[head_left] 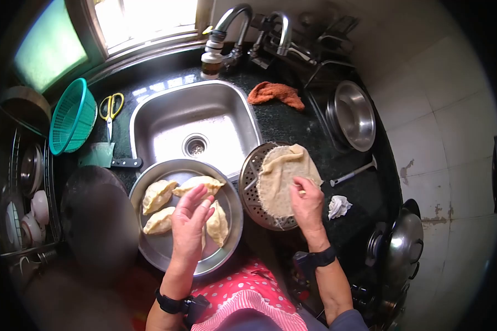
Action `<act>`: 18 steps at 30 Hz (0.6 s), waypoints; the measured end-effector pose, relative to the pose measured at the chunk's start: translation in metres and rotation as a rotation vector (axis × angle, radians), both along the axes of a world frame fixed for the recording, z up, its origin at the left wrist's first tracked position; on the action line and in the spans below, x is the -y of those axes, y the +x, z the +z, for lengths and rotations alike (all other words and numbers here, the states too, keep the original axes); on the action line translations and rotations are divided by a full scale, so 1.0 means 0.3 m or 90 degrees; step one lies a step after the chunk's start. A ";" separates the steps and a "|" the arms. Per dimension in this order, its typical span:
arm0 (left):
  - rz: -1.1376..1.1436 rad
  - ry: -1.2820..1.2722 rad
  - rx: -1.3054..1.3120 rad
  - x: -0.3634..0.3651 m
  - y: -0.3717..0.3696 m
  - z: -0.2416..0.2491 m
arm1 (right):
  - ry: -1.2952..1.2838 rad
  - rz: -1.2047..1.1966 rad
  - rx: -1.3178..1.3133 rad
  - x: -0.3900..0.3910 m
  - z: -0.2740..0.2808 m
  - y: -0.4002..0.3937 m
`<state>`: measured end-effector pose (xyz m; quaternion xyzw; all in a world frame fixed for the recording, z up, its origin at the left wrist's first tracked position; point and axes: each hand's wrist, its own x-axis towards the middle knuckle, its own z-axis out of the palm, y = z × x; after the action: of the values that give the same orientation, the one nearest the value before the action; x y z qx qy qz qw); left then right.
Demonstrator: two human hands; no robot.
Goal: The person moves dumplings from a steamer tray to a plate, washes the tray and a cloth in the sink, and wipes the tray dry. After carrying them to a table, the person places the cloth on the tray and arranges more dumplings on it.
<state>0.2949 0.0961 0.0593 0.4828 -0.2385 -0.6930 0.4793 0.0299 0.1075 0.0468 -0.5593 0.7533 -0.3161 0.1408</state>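
Observation:
My left hand (189,223) hovers over a round metal pan (235,234) with its fingers stretched and apart, holding nothing. Several large folded dumplings (159,196) lie in the pan, and my hand hides part of them. To the right, a damp beige cloth (284,174) covers most of a perforated steamer tray (252,190), with a raised fold along its far side. My right hand (308,205) is closed at the cloth's right edge, with fingertips pinched on the fabric.
A steel sink (193,102) lies beyond the pan. Left of it are a cleaver (102,155), yellow-handled scissors (111,107) and a green basket (72,118). An orange rag (275,95), stacked metal bowls (354,116) and a crumpled white cloth (339,207) lie to the right.

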 end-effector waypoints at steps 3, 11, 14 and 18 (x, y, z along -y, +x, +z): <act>-0.124 -0.061 0.024 -0.011 -0.089 0.006 | 0.031 -0.081 -0.118 -0.075 0.015 -0.185; -0.382 -0.380 0.465 -0.065 -0.500 -0.123 | 0.116 0.201 -0.268 -0.061 -0.007 -0.295; -0.517 -0.498 0.716 -0.079 -0.599 -0.180 | 0.123 0.261 -0.275 -0.033 -0.049 -0.312; -0.590 -0.594 0.897 -0.103 -0.645 -0.229 | 0.186 0.251 -0.204 -0.017 -0.100 -0.356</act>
<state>0.1014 0.1269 -0.0093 0.4068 -0.8900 -0.2000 0.0486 -0.0770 0.1127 0.0169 -0.7115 0.6802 -0.0786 0.1577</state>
